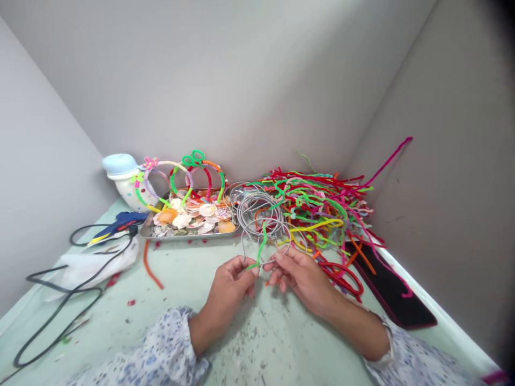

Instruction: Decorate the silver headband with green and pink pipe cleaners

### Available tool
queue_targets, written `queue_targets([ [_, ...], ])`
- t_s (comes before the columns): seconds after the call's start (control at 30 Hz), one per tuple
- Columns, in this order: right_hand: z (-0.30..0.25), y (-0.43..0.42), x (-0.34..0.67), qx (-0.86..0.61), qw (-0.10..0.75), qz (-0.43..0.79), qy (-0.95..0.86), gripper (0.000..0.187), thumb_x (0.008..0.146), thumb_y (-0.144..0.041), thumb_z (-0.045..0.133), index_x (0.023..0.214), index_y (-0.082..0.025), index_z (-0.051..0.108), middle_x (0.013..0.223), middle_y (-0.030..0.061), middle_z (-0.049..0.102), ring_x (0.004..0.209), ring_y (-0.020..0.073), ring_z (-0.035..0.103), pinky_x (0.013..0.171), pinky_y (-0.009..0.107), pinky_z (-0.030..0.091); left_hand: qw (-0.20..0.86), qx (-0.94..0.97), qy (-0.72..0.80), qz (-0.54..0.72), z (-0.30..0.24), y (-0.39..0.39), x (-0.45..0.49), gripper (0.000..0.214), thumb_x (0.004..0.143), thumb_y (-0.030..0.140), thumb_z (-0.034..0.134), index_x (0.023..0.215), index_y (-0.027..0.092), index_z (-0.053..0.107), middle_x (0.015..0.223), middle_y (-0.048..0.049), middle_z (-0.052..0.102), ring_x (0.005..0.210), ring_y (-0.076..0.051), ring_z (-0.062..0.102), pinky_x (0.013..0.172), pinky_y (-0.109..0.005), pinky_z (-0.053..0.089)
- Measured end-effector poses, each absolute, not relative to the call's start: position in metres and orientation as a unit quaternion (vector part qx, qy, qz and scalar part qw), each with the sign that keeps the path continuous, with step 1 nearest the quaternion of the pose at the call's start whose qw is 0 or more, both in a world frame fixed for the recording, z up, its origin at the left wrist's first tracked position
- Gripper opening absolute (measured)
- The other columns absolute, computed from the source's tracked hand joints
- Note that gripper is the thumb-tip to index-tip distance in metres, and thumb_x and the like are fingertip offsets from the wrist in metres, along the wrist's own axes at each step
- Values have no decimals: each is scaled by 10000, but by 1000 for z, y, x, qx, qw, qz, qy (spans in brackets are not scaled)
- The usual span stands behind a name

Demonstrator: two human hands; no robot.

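A: Where are the two hands?

B: They are in the lower centre of the frame, near each other above the pale green table [181, 305]. The left hand [230, 283] makes a narrow pinch with thumb and fingers on a green chenille stem [262, 246]. Its free length points upward.

A: And the right hand [300, 272]?

B: Its thumb and forefinger are closed on a thin grey wire [267, 262], which shows between both hands. I cannot tell if the stem is already wound around this wire.

A: What lies just behind the fingers?

B: A coil of grey wire [241, 213], in the centre of the frame. To its right is a tangled pile of chenille stems [317, 209], in many colours. A flat black board [396, 297] lies at the lower right.

A: And on the left side?

B: A metal tray [189, 239] with seashells [183, 220] is left of the centre, and colourful wrapped hoops [169, 162] stand upright there. Farther left I see a blue glue gun [124, 219] beside a black cable [82, 290].
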State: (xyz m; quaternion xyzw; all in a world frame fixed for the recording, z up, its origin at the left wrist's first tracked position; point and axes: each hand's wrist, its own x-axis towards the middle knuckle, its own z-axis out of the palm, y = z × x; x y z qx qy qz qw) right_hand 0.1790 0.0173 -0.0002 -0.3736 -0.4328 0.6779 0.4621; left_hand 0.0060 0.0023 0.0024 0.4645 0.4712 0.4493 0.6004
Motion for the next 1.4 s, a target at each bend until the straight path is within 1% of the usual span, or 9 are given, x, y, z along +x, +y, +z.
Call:
queue_targets([
  [0.1, 0, 17, 180, -371, 469, 670, -440, 263, 832, -419, 654, 830, -164, 588, 839, 50, 716, 604, 120, 688, 427, 170, 465, 597, 469, 473, 447, 2, 3, 6, 176, 771, 296, 663, 860, 161, 594, 499, 63, 504, 429, -60, 396, 425, -174, 300],
  [0.23, 0, 17, 180, -370, 479, 663, -441, 258, 835, -421, 650, 843, -168, 599, 847, 47, 716, 609, 118, 683, 434, 175, 471, 582, 480, 475, 453, 2, 4, 5, 276, 773, 304, 672, 996, 165, 588, 563, 54, 527, 479, -76, 440, 466, -184, 336],
  [0.3, -1, 17, 180, -371, 481, 661, -441, 260, 833, -423, 653, 841, -168, 600, 848, 47, 716, 607, 117, 681, 438, 177, 474, 569, 491, 478, 456, 1, 4, 4, 288, 769, 300, 676, 1013, 168, 599, 598, 43, 544, 517, -88, 462, 487, -189, 350],
  [0.5, 2, 16, 178, -375, 473, 664, -441, 273, 817, -423, 670, 820, -165, 581, 822, 41, 712, 601, 116, 682, 437, 172, 476, 553, 494, 479, 470, 0, 6, 3, 166, 755, 275, 674, 877, 166, 643, 626, 37, 561, 553, -95, 479, 523, -193, 373],
  [0.63, 5, 15, 176, -380, 474, 656, -447, 274, 807, -425, 675, 809, -169, 577, 818, 41, 710, 608, 122, 682, 438, 180, 483, 549, 485, 497, 466, 5, 5, 5, 153, 737, 271, 682, 828, 154, 648, 578, 37, 574, 512, -93, 486, 500, -191, 373],
  [0.77, 6, 14, 175, -386, 470, 656, -446, 286, 798, -437, 678, 807, -171, 573, 817, 45, 711, 613, 129, 683, 445, 189, 493, 548, 483, 504, 460, 10, 3, 7, 158, 733, 281, 680, 819, 152, 647, 544, 37, 583, 473, -89, 478, 471, -186, 374],
  [1.13, 9, 10, 172, -401, 468, 616, -490, 311, 809, -476, 646, 813, -174, 571, 803, 42, 714, 564, 117, 660, 469, 208, 510, 543, 503, 496, 453, 8, 2, 6, 129, 773, 270, 631, 814, 148, 620, 534, 33, 594, 478, -90, 492, 497, -190, 401],
  [1.3, 6, 10, 172, -402, 477, 607, -493, 298, 821, -464, 642, 814, -174, 573, 807, 47, 715, 558, 112, 652, 470, 207, 514, 565, 485, 486, 458, 9, 3, 7, 136, 759, 281, 655, 786, 152, 624, 541, 26, 598, 488, -99, 498, 510, -202, 402],
  [1.4, 4, 11, 173, -401, 482, 617, -476, 281, 829, -447, 641, 821, -172, 583, 830, 55, 715, 596, 120, 667, 465, 199, 510, 586, 477, 467, 459, 8, 4, 6, 170, 787, 320, 650, 806, 152, 637, 569, 13, 609, 509, -101, 501, 527, -206, 397],
])
